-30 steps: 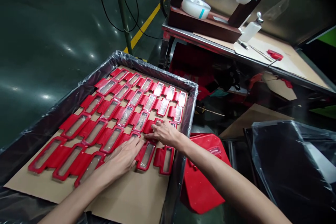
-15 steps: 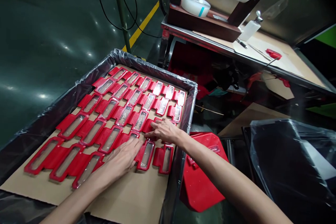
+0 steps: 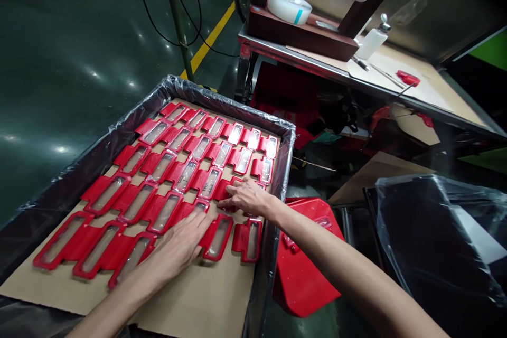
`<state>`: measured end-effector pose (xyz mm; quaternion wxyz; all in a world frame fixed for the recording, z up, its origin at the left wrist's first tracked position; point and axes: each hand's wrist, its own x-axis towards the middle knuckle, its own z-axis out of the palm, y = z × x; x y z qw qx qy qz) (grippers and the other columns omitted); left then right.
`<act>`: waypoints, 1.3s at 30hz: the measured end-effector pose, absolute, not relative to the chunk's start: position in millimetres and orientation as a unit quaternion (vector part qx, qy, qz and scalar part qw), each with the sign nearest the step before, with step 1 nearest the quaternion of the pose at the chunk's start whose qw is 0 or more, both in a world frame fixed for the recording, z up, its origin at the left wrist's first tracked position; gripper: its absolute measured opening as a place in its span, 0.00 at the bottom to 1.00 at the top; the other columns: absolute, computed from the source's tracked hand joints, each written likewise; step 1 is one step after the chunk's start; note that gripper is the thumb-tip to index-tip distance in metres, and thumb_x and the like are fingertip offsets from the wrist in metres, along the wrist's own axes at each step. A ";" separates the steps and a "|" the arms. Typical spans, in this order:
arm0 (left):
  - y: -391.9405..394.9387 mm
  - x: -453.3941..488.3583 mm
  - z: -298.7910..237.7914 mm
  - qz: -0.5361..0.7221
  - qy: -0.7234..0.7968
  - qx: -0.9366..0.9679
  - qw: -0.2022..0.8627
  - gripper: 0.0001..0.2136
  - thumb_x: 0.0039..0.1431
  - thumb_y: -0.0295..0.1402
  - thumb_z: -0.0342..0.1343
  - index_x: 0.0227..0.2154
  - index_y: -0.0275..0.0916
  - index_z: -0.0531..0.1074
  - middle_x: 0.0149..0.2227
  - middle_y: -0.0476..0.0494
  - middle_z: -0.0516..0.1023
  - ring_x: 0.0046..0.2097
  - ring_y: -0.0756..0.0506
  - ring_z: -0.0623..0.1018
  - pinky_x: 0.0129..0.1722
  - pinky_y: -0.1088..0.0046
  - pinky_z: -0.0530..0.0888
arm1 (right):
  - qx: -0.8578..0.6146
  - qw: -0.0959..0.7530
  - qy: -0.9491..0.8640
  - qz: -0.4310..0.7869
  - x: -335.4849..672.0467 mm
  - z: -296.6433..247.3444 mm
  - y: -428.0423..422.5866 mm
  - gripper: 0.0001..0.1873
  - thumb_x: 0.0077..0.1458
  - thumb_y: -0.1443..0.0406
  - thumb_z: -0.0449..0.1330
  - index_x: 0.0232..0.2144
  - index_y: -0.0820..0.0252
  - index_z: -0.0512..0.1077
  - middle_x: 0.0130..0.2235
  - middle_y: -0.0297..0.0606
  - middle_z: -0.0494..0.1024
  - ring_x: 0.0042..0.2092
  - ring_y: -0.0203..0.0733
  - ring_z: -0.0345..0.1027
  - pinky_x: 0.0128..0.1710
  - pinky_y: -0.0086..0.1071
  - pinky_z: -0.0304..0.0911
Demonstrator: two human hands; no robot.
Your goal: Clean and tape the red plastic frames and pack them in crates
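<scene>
Rows of red plastic frames [image 3: 137, 202] with clear windows lie on a brown cardboard sheet [image 3: 194, 290] inside a plastic-lined bin. My left hand [image 3: 184, 237] lies over the near rows, fingers stretched out and partly covering a red frame. Beside its fingers and thumb is a single tilted red frame [image 3: 217, 237]. My right hand [image 3: 246, 195] is bent over another red frame [image 3: 225, 188] near the bin's right side, thumb and forefinger at its tab. The hand hides most of that frame. Nearer to me sits one more red frame [image 3: 249, 240].
The bin's wall [image 3: 285, 161] is wrapped in clear film. Outside it, a red container [image 3: 309, 274] stands at the right. A workbench [image 3: 301, 58] holds a tape roll [image 3: 290, 6] and a pump bottle [image 3: 372, 42]. Film covers a dark stack [image 3: 420, 232] at far right.
The tilted frame beside my left hand has shifted slightly left, towards that hand. My right hand stays almost in place. The whole view has moved a little.
</scene>
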<state>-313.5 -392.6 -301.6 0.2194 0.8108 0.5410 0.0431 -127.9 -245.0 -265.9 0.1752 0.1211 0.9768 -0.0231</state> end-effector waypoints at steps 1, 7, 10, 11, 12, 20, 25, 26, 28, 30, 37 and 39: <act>-391.1 -312.8 -296.5 0.053 0.536 0.813 0.222 0.27 0.51 0.23 0.44 0.57 0.34 0.58 0.56 0.31 0.66 0.57 0.37 0.66 0.54 0.56 0.67 | 0.118 0.179 0.977 -0.019 -128.0 -265.5 -244.8 0.23 0.59 0.66 0.50 0.56 0.40 0.61 0.42 0.40 0.69 0.34 0.40 0.63 0.33 0.37 0.54; -399.4 -314.2 -277.9 0.105 0.593 0.681 0.416 0.26 0.51 0.31 0.49 0.56 0.39 0.60 0.50 0.36 0.69 0.52 0.37 0.69 0.51 0.56 0.68 | 0.116 0.186 0.975 -0.017 -128.0 -262.3 -243.4 0.26 0.59 0.65 0.52 0.58 0.41 0.57 0.39 0.39 0.70 0.33 0.38 0.65 0.30 0.33 0.52; -419.7 -314.4 -266.9 0.240 0.531 0.452 0.675 0.31 0.43 0.42 0.62 0.53 0.44 0.63 0.37 0.44 0.70 0.38 0.43 0.72 0.40 0.64 0.72 | 0.113 0.181 0.977 -0.017 -127.3 -260.2 -244.9 0.28 0.59 0.67 0.50 0.60 0.39 0.54 0.38 0.37 0.70 0.33 0.39 0.66 0.27 0.33 0.48; -426.7 -313.2 -259.9 0.306 0.495 0.354 0.732 0.32 0.41 0.43 0.64 0.51 0.45 0.65 0.36 0.45 0.70 0.36 0.45 0.71 0.39 0.66 0.71 | 0.118 0.176 0.977 -0.022 -126.6 -258.6 -246.3 0.29 0.59 0.69 0.48 0.60 0.39 0.54 0.37 0.37 0.70 0.33 0.39 0.66 0.26 0.33 0.47; -433.1 -311.4 -251.5 0.370 0.463 0.259 0.763 0.31 0.39 0.45 0.65 0.50 0.45 0.66 0.36 0.45 0.70 0.35 0.47 0.70 0.39 0.68 0.71 | 0.127 0.169 0.977 -0.030 -125.6 -256.4 -248.4 0.29 0.59 0.72 0.47 0.60 0.40 0.54 0.36 0.37 0.70 0.32 0.38 0.65 0.25 0.32 0.46; -451.0 -287.0 -202.8 0.551 0.381 -0.044 0.741 0.32 0.29 0.43 0.71 0.43 0.43 0.71 0.27 0.50 0.71 0.25 0.54 0.62 0.25 0.76 0.61 | 0.278 0.021 0.939 -0.202 -107.6 -234.7 -286.1 0.17 0.57 0.68 0.50 0.48 0.54 0.69 0.37 0.37 0.72 0.31 0.35 0.65 0.24 0.29 0.47; -453.8 -281.0 -205.7 0.571 0.350 -0.079 0.738 0.28 0.29 0.41 0.72 0.37 0.39 0.72 0.25 0.51 0.67 0.25 0.54 0.61 0.23 0.78 0.60 | 0.303 -0.093 0.891 -0.325 -104.3 -227.2 -315.2 0.10 0.57 0.66 0.53 0.38 0.59 0.73 0.34 0.36 0.72 0.34 0.35 0.67 0.30 0.26 0.56; -453.8 -279.9 -205.3 0.568 0.341 -0.083 0.744 0.26 0.29 0.40 0.72 0.35 0.38 0.73 0.24 0.51 0.66 0.25 0.55 0.61 0.23 0.78 0.60 | 0.308 -0.108 0.881 -0.343 -104.7 -225.2 -319.8 0.09 0.57 0.66 0.53 0.37 0.59 0.73 0.33 0.36 0.72 0.34 0.35 0.67 0.31 0.26 0.58; -452.7 -277.5 -203.1 0.559 0.322 -0.085 0.759 0.22 0.31 0.41 0.72 0.30 0.35 0.73 0.24 0.50 0.64 0.25 0.55 0.60 0.23 0.79 0.60 | 0.316 -0.129 0.863 -0.373 -105.4 -221.2 -326.8 0.09 0.57 0.65 0.53 0.35 0.59 0.73 0.32 0.36 0.71 0.33 0.34 0.67 0.32 0.26 0.59; -450.5 -274.9 -199.9 0.551 0.304 -0.081 0.773 0.20 0.32 0.41 0.71 0.28 0.34 0.74 0.23 0.50 0.61 0.25 0.55 0.59 0.23 0.80 0.60 | 0.319 -0.142 0.850 -0.395 -105.5 -217.7 -331.3 0.08 0.57 0.65 0.53 0.35 0.58 0.73 0.31 0.35 0.71 0.33 0.34 0.66 0.32 0.25 0.60; -453.8 -273.2 -210.2 0.540 0.274 -0.040 0.795 0.18 0.37 0.44 0.68 0.27 0.36 0.74 0.24 0.51 0.58 0.26 0.55 0.58 0.25 0.80 0.61 | 0.328 -0.155 0.834 -0.416 -102.4 -215.2 -335.7 0.07 0.57 0.66 0.54 0.34 0.58 0.73 0.31 0.34 0.71 0.32 0.33 0.66 0.32 0.25 0.59; -456.5 -279.3 -222.0 0.538 0.301 0.010 0.788 0.19 0.40 0.47 0.65 0.30 0.39 0.73 0.26 0.49 0.61 0.27 0.54 0.60 0.27 0.78 0.64 | 0.338 -0.158 0.830 -0.414 -98.9 -217.6 -333.7 0.07 0.56 0.66 0.55 0.34 0.58 0.73 0.31 0.34 0.71 0.32 0.33 0.66 0.32 0.25 0.59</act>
